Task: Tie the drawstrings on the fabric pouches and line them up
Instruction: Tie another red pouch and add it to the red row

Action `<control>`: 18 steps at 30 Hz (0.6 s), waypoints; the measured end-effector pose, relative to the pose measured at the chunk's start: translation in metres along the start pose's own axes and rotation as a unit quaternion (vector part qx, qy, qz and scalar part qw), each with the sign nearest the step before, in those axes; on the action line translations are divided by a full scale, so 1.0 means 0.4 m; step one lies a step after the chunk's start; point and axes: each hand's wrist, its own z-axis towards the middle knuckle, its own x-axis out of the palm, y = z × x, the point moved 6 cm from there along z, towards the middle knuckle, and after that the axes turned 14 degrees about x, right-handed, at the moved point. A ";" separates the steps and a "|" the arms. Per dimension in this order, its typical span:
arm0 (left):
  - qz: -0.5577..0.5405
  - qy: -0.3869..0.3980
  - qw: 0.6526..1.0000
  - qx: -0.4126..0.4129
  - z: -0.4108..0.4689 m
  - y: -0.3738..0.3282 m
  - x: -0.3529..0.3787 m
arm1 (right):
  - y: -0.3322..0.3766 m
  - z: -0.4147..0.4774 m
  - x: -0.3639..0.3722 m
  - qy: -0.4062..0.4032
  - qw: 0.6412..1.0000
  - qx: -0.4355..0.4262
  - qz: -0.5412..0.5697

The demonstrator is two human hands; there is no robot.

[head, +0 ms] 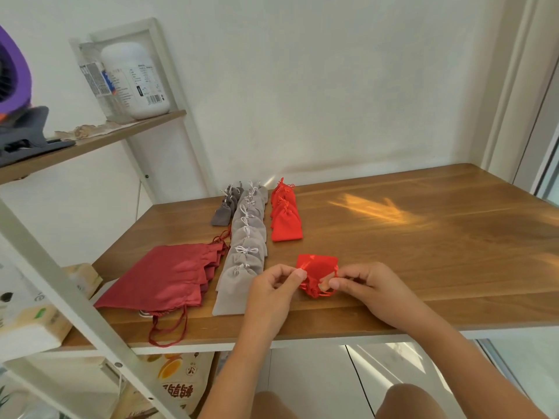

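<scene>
Surface: wooden table (408,252), set against a white wall (302,86); a patch of sunlight (372,207) lies across its far middle; a white frame post (75,297) slants across the left foreground.

Shelf, upper left (121,133): a white bottle (136,83) with a printed label; a grey clip (24,131) at the near end, with a purple object (12,74) above it.

Below the table edge: a printed snack bag (178,382); at far left, a pale box (30,316).

Stock on the table, left part: a fanned stack of dark red pouches (163,273), cords trailing over the front edge; just beside it to the right, a long overlapping row of light grey pouches (245,255) with tied white cords; a short row of dark grey pouches (225,207) at the far left end; a row of tied red pouches (284,216) to the right of the grey.

Item in work: one red pouch (316,264), flat on the table near the front edge, its gathered mouth toward the person, between the two hands; its red drawstrings (317,290) bunch at the mouth.

Left hand (269,294): thumb and forefinger pinch a drawstring at the left of the mouth. Right hand (369,285): fingers curled, pinching a drawstring at the right of the mouth. The hands sit close, with the pouch mouth between them.
</scene>
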 end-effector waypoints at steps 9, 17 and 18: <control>0.097 0.017 0.989 0.106 0.006 -0.054 0.014 | 0.001 -0.001 0.016 0.005 0.994 -0.032 -0.101; 0.129 0.088 0.982 0.105 0.024 -0.040 0.015 | 0.003 0.003 0.033 -0.004 0.987 -0.061 -0.152; 0.138 0.095 0.981 0.101 0.026 -0.035 0.017 | 0.000 0.005 0.036 -0.002 0.988 -0.061 -0.139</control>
